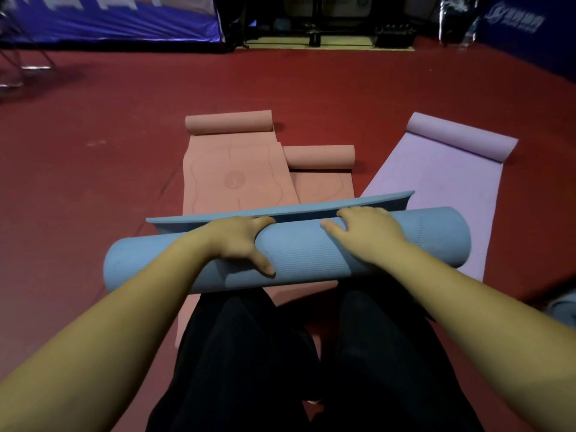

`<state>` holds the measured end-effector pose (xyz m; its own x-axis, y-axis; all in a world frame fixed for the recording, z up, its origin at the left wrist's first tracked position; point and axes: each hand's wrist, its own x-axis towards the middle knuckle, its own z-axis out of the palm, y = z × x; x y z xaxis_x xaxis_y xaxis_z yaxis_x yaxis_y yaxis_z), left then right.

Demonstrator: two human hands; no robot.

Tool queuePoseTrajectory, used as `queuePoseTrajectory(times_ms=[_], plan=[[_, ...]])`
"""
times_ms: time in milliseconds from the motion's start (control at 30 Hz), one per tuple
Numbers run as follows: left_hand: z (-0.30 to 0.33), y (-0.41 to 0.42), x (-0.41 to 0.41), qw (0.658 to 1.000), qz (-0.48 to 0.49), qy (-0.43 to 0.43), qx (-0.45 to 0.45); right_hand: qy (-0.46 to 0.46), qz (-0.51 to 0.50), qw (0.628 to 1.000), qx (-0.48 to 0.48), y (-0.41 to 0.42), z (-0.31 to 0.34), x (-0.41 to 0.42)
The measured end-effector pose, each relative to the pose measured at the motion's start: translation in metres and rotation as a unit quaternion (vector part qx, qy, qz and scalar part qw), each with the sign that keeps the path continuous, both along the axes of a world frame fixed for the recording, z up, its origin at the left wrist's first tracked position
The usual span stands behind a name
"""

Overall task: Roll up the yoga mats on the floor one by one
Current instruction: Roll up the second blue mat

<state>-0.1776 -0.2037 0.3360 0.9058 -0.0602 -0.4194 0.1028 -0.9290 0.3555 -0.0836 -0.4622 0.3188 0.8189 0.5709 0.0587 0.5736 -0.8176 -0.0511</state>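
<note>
Both hands, left (232, 241) and right (366, 232), grip the nearly rolled blue mat (296, 257) over the knees; two pink mats (230, 173) and a purple mat (436, 169) (apparently only part-rolled) remain.

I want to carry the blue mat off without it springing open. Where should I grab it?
Hedged: grip the blue mat mid-roll from above, fingers pinning the loose end flap on its far side. The left hand and right hand already grip there.
</note>
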Motion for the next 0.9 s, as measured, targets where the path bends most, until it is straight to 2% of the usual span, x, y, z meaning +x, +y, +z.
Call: queuePoseTrajectory(times_ms=[67,133,233,300,367,433,500,667,900], plan=[[0.0,0.002,0.007,0.999,0.0,0.027,-0.023,-0.027,0.003,1.0,-0.016,0.001,-0.004,-0.001],[-0.003,0.001,0.009,1.0,-0.01,0.007,-0.001,-0.014,-0.008,1.0,-0.009,0.002,-0.003,0.004],[-0.015,-0.001,-0.006,0.986,-0.024,-0.15,0.068,0.017,-0.023,1.0,-0.012,0.006,-0.002,0.012],[-0.032,-0.005,-0.026,0.956,-0.04,-0.27,0.112,0.047,-0.037,0.998,-0.018,0.011,-0.002,0.019],[-0.055,-0.015,-0.046,0.922,-0.059,-0.323,0.206,0.075,-0.043,0.996,-0.023,0.015,-0.002,0.024],[-0.072,-0.026,-0.057,0.913,-0.053,-0.292,0.281,0.094,-0.04,0.994,-0.029,0.021,-0.003,0.03],[-0.074,-0.033,-0.056,0.92,-0.02,-0.252,0.3,0.111,-0.041,0.992,-0.04,0.027,-0.002,0.034],[-0.057,-0.034,-0.042,0.926,-0.017,-0.226,0.301,0.151,-0.042,0.986,-0.064,0.03,0.005,0.045],[-0.025,-0.035,-0.057,0.919,-0.072,-0.273,0.273,0.237,-0.052,0.967,-0.084,0.013,0.032,0.038]])
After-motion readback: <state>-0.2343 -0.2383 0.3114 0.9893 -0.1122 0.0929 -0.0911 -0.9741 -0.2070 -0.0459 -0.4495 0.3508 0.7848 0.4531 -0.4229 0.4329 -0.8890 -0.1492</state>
